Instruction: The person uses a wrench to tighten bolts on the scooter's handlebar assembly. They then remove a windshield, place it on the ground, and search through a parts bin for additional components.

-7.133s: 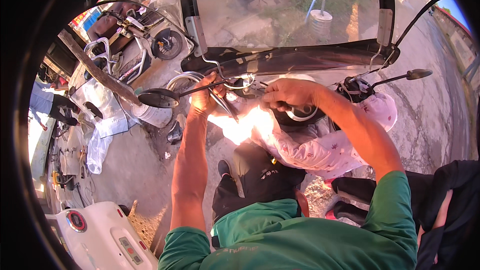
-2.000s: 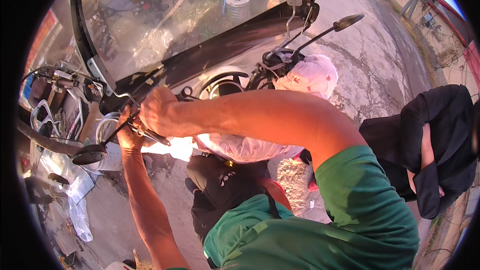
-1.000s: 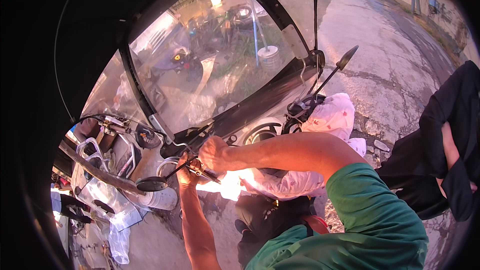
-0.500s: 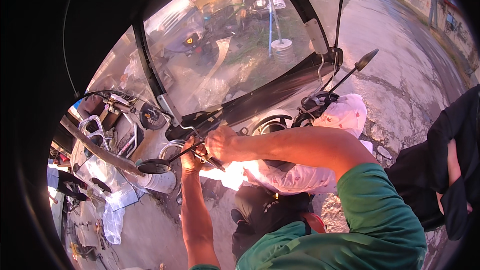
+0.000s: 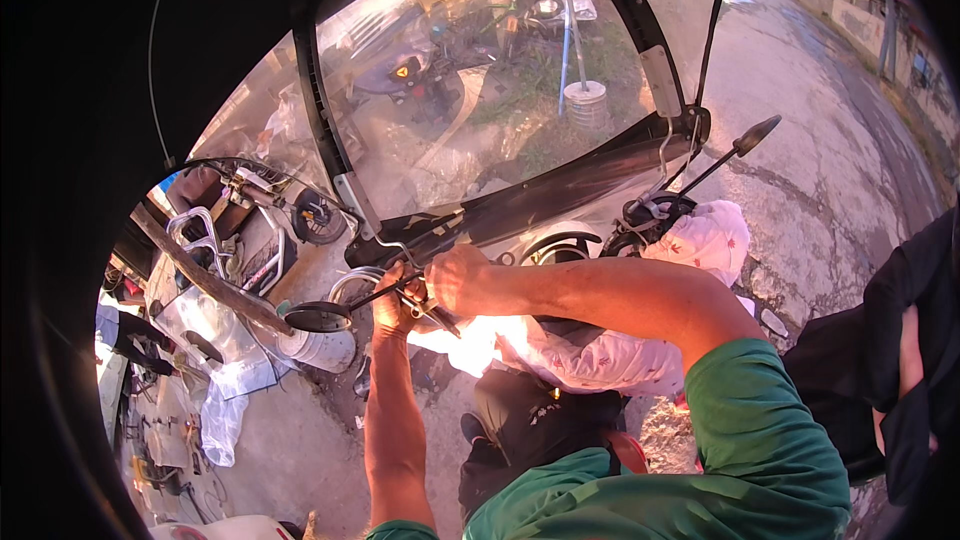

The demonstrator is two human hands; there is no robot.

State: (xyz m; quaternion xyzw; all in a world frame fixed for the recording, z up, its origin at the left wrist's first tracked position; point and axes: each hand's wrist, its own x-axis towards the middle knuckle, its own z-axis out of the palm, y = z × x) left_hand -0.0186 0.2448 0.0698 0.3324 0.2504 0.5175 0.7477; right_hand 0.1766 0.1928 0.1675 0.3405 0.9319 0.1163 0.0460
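I stand over a scooter with a large clear windshield. My left hand is closed around the left handlebar, right where the thin stem of the round left mirror starts. My right hand reaches across from the right and grips a dark hand tool whose tip pokes out below my fist, against the same spot. The two hands touch each other. A white patterned cloth covers the scooter's body under my right forearm.
The right mirror sticks up on its stem beside the cloth-wrapped right handlebar. A white bucket stands below the left mirror, with metal frames and plastic sheets to the left. Another person in black is at the right edge.
Both hands stay together at the left handlebar. My head has tilted, so the windshield and the mirrors have shifted slightly in view.
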